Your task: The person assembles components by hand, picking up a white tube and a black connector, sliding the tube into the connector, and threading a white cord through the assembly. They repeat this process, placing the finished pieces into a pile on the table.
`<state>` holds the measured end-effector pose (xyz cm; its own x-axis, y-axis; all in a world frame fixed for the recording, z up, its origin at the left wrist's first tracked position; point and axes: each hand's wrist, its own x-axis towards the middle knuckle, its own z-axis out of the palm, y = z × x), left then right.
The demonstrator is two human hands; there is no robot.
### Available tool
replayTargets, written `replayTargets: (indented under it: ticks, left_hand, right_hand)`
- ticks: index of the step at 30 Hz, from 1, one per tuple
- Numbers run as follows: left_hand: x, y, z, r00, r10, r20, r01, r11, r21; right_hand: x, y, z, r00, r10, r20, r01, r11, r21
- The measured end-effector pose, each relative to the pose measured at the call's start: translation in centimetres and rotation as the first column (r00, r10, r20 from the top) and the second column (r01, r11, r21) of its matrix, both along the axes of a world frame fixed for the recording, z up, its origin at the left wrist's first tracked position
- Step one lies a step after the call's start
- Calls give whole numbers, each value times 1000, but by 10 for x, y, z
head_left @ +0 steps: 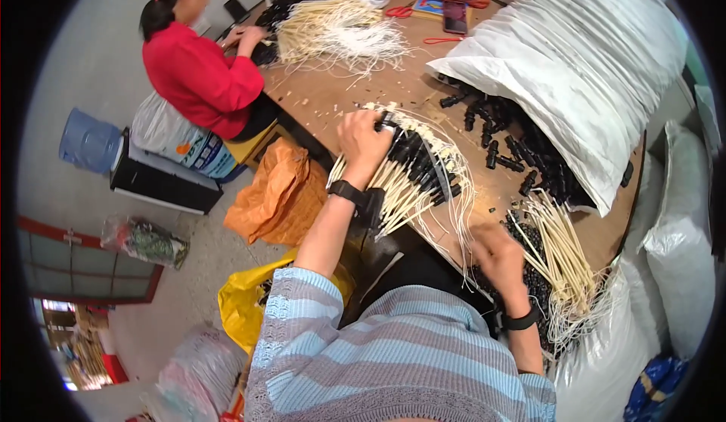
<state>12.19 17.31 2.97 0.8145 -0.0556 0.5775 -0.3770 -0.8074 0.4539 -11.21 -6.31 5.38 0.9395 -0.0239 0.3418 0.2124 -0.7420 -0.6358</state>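
Note:
My left hand (364,141) is closed at the far end of a bundle of cream-coloured sticks or tubes (393,199). Its fingers grip a black plastic fitting (384,122). Beside that hand, several more black fittings (416,157) sit in a row on the bundle, with thin white strings trailing to the right. My right hand (497,255) is lower right at the table's near edge, its fingers smeared by motion. Small black parts (533,259) lie in a heap next to it, and a second bundle of cream sticks (561,252) with white strings rests on them.
A white woven sack (560,66) spills black fittings (499,138) onto the brown table (333,108). Across the table a person in red (193,74) works beside another stick pile (329,25). Scissors (398,12) and a phone (455,17) lie at the back. Orange (276,195) and yellow bags (238,308) stand left.

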Motion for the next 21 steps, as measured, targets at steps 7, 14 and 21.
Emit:
replayTargets:
  ticks: [7,14,21]
  left_hand:
    - [0,-15,-6,995,-9,103,-3,993,115]
    - [-51,-141,0,602,-766,-225,770,632,-90]
    - [-21,-199,-46,685,-698,-208,723,686,82]
  right_hand:
    - [-25,-21,-23,969,-199,-146,204,979,23]
    - [-69,-94,-19,802,-571,-173,489,795,-359]
    - [-99,-124,-38,683,-716,-143,594,659,-461]
